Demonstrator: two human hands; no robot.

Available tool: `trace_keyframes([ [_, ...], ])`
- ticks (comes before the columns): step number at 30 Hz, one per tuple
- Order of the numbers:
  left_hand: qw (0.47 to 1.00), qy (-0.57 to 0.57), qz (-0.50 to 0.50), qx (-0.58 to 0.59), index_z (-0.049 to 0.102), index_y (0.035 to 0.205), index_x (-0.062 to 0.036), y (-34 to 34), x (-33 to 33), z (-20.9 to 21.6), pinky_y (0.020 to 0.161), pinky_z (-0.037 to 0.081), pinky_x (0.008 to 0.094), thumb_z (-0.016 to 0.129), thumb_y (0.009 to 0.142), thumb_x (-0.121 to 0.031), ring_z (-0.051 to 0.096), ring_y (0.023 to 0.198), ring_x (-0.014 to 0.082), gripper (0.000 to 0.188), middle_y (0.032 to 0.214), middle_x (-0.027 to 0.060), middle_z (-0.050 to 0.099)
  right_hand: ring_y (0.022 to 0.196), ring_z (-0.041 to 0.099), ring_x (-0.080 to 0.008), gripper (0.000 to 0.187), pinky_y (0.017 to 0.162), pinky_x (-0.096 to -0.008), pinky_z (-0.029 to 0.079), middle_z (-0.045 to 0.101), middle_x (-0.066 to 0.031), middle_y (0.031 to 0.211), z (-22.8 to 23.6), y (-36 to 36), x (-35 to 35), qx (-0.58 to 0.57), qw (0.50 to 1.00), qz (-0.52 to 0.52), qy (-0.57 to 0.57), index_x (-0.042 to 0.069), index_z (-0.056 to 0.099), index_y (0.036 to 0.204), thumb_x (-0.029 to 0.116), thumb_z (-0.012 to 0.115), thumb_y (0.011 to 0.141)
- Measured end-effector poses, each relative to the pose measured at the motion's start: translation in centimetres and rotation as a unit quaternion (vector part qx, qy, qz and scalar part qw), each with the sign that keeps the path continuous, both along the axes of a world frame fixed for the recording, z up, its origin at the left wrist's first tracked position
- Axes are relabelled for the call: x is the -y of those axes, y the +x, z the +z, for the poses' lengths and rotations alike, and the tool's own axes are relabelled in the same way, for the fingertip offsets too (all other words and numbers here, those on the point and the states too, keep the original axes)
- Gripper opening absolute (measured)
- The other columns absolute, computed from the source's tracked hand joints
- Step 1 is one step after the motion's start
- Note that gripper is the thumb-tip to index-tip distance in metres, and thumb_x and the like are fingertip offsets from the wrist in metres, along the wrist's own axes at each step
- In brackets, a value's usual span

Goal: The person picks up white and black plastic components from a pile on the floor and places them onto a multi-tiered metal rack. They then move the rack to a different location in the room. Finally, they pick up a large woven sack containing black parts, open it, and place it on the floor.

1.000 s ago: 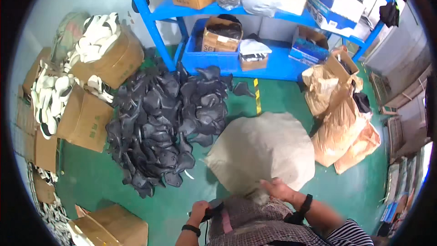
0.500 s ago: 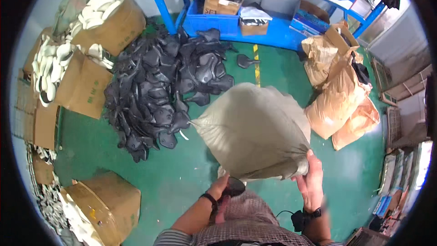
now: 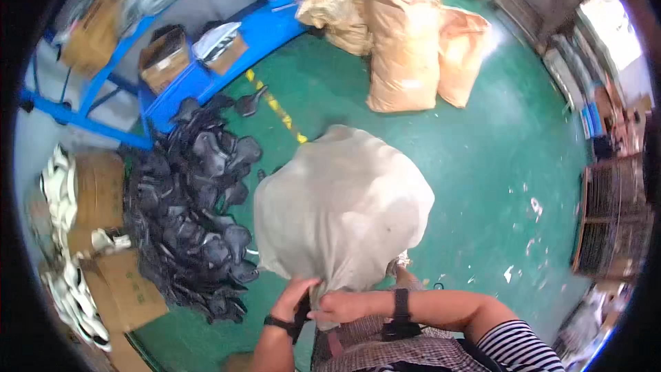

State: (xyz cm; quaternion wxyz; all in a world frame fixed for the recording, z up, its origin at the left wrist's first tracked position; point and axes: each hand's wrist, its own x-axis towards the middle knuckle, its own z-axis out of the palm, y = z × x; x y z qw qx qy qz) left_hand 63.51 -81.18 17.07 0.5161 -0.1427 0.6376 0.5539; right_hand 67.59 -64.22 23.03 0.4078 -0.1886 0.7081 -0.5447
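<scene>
A large greyish-white sack (image 3: pixel 344 200) billows out in front of me, its far end bulging and its near end bunched at my waist. My right hand (image 3: pixel 341 306) is closed round the gathered cloth, with its forearm crossing in from the right. Close beside it, my left hand (image 3: pixel 297 296) pinches the sack's near left edge. Part of the left fingers is hidden by cloth and by a dark item at the palm that I cannot make out. Past the sack's left side lies a big heap of black moulded pieces (image 3: pixel 186 213).
Cartons (image 3: pixel 124 289) with white padded pieces stand at the left. A blue shelf (image 3: pixel 275 31) holds a blue crate (image 3: pixel 182 89) and boxes. Full tan sacks (image 3: pixel 403 55) stand at the back. Yellow-black tape (image 3: pixel 279 110) marks the green floor; wire racks (image 3: pixel 613 217) line the right.
My view has turned right. The sack's wide mouth no longer faces me; its near end is now bunched. My right hand has come across from the sack's right edge to beside my left.
</scene>
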Motion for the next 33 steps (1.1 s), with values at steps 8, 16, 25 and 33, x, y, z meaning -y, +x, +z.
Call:
trace_keyframes([
  [8, 0.948, -0.201, 0.245, 0.002, 0.058, 0.104, 0.0047, 8.9, 4.4, -8.6, 0.067, 0.049, 0.0374, 0.045, 0.086, -0.01, 0.06, 0.078, 0.024, 0.027, 0.093, 0.0124, 0.062, 0.085, 0.062, -0.0321, 0.031, 0.075, -0.0396, 0.048, 0.065, -0.0164, 0.09, -26.3, 4.0, -22.9, 0.087, 0.864, -0.437, 0.236, 0.002, 0.061, 0.1, 0.027, 0.052, 0.085],
  [16, 0.77, -0.581, -0.249, -0.086, 0.063, 0.096, -0.0021, 11.1, 4.5, -14.7, 0.076, 0.047, 0.0412, 0.066, 0.071, -0.043, 0.061, 0.085, 0.0351, 0.048, 0.087, 0.0198, 0.064, 0.113, 0.048, -0.0305, 0.07, 0.09, -0.0384, 0.041, 0.047, -0.0198, 0.125, -40.5, 9.9, -40.0, 0.194, 0.738, -0.601, 0.237, 0.005, 0.039, 0.13, 0.047, 0.059, 0.077],
  [25, 0.832, -0.48, -0.251, -0.119, 0.048, 0.112, 0.0028, 9.2, -9.9, -20.4, 0.074, 0.047, 0.0391, 0.075, 0.066, -0.041, 0.061, 0.084, 0.0309, 0.069, 0.089, 0.0179, 0.062, 0.087, 0.06, -0.0333, 0.052, 0.073, -0.0406, 0.046, 0.063, -0.0199, 0.094, -52.7, 8.2, -39.7, 0.241, 0.649, -0.667, 0.276, -0.001, 0.062, 0.099, 0.047, 0.048, 0.083],
  [33, 0.758, -0.582, -0.249, -0.16, 0.043, 0.109, 0.0014, 7.4, -7.4, -26.4, 0.078, 0.047, 0.0417, 0.078, 0.06, -0.042, 0.059, 0.09, 0.0389, 0.074, 0.096, 0.0233, 0.06, 0.1, 0.057, -0.0286, 0.059, 0.081, -0.0429, 0.045, 0.056, -0.0158, 0.117, -56.3, 1.9, -45.8, 0.264, 0.691, -0.638, 0.215, -0.002, 0.055, 0.116, 0.036, 0.067, 0.072],
])
